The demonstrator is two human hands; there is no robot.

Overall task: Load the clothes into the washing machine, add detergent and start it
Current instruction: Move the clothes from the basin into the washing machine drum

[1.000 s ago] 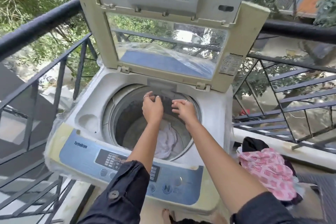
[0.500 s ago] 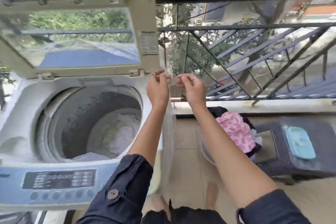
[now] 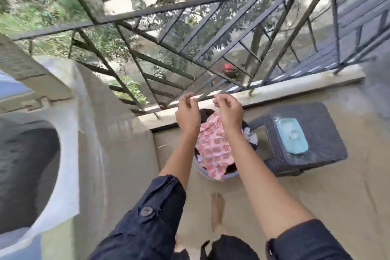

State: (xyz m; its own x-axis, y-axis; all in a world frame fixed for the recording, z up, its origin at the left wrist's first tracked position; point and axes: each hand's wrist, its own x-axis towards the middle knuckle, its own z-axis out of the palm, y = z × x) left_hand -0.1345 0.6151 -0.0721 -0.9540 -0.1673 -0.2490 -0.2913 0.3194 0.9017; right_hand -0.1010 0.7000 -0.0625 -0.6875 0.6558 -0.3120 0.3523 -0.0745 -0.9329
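No legible text, label, brand or number anywhere in view.

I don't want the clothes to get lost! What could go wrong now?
1. Both hands, left hand and right hand, hover close to the open railing; a garment swung high might slip through.
2. The clothes are heaped over the basket rim, so pulling one could drag others onto the floor.

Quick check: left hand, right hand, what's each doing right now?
Left hand: fingers pinched, raised; contents cannot be told.
Right hand: fingers pinched, raised above the laundry basket; contents cannot be told.
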